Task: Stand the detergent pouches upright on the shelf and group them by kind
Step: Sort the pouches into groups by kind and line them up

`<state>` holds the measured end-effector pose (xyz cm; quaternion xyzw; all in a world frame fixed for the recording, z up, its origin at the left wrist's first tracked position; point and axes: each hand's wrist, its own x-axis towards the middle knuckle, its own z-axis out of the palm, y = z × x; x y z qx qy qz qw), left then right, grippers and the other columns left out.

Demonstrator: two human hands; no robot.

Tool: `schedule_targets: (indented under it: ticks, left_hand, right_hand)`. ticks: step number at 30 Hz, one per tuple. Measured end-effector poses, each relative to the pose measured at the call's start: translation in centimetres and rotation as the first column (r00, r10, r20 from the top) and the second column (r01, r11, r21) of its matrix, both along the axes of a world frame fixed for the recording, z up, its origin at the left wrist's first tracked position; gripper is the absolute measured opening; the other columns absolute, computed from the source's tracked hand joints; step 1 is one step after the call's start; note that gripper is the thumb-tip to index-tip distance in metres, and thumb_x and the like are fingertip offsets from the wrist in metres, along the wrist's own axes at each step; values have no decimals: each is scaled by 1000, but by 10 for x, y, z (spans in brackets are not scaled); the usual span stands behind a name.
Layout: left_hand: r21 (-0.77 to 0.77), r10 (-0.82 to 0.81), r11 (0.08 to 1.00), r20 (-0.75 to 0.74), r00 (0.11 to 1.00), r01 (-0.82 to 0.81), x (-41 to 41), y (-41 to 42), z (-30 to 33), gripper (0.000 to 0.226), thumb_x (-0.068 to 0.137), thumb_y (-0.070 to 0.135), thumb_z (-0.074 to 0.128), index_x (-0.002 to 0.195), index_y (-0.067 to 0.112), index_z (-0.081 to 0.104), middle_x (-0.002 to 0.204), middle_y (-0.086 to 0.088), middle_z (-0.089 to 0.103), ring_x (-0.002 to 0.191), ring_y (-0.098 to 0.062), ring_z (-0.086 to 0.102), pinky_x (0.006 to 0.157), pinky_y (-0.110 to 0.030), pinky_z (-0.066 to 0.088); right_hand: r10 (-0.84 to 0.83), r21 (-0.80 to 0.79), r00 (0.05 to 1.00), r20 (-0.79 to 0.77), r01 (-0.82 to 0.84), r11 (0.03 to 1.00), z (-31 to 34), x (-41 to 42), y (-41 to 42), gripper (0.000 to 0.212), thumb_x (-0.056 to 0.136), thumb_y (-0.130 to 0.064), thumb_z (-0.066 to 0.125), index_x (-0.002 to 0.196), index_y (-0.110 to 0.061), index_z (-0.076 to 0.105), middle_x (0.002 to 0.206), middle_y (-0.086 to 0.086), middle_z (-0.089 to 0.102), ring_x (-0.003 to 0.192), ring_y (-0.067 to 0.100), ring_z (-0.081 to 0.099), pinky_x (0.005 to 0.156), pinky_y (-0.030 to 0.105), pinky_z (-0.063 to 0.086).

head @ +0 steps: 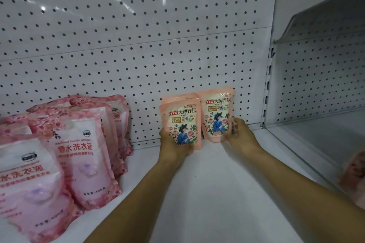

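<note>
Two small peach pouches with a blue-coated figure and roses stand upright near the pegboard back. My left hand point(173, 147) grips the front left pouch point(182, 122) from below, and another pouch of the same kind shows just behind it. My right hand point(240, 134) holds the right pouch point(217, 113) at its right side and base. Several larger pink rose-patterned pouches point(83, 156) stand upright in rows at the left of the white shelf point(207, 183).
A white pegboard wall point(138, 45) backs the shelf. A metal upright point(266, 89) separates this bay from the neighbouring shelf point(316, 140) on the right. A blurred pink object point(355, 175) lies at the far right edge.
</note>
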<state>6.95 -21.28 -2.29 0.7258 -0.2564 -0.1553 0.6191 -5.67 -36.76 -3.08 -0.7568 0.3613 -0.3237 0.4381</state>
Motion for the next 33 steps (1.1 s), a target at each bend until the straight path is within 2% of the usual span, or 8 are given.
schedule_targets:
  ticks: [3,6,10,14,21,25,28,33]
  left_hand:
    - [17,-31,999,-11,999,31,3,10,1,81,67,-4,85,124,20,32,123,0,58,93,-9,63,53,-13,53]
    - [21,0,1000,61,998,-1,-9,32,5,80,70,7,87,127,25,33,133,-1,50,106,-11,57,77,-22,51]
    - [131,-68,991,227,971,38,-53,67,15,68,86,24,75,142,22,37,134,6,47,117,-9,47,99,-29,41]
    - [251,-274,949,369,888,189,-110,81,24,30,90,29,68,116,36,54,113,18,59,106,-1,58,91,-21,47]
    - [239,-413,908,385,825,344,-227,51,18,26,91,31,67,113,40,57,109,24,62,102,7,58,89,-14,47]
    - [144,-426,905,260,867,401,-284,7,14,44,90,27,69,128,33,47,117,20,55,107,4,53,86,-11,43]
    - [76,-383,924,167,908,376,-310,-24,11,55,88,28,72,134,24,43,122,10,54,109,-4,52,87,-17,44]
    - [23,-314,949,84,946,313,-317,-53,7,33,87,25,73,114,20,57,111,3,69,93,-9,66,80,-28,58]
  right_hand:
    - [43,-57,995,-92,-49,997,8,-23,15,58,90,-16,65,142,-17,38,137,1,44,121,21,50,93,27,38]
    - [118,-109,973,-197,-141,984,14,-52,35,50,92,-24,63,139,-20,47,144,3,40,130,21,44,100,27,36]
    - [171,-210,952,-255,-228,951,18,-98,65,29,92,-30,62,122,-28,61,127,-8,60,104,8,59,92,27,48]
    - [18,-543,931,-365,-228,808,21,-154,88,25,95,-39,52,119,-36,60,115,-19,62,94,3,62,78,26,46]
    - [-30,-713,994,-104,-53,699,18,-269,90,16,90,-36,52,95,-33,67,87,-18,67,71,0,60,55,29,52]
    - [-121,-578,981,152,188,794,15,-331,64,10,90,-23,65,96,-30,64,94,-17,64,79,4,60,63,25,50]
    - [-266,-305,912,311,361,881,15,-357,38,33,86,-19,70,113,-23,51,112,-5,55,97,10,56,80,29,50]
    - [-259,68,941,216,250,966,19,-364,1,55,81,-14,76,125,-18,44,119,-1,55,103,14,56,85,28,44]
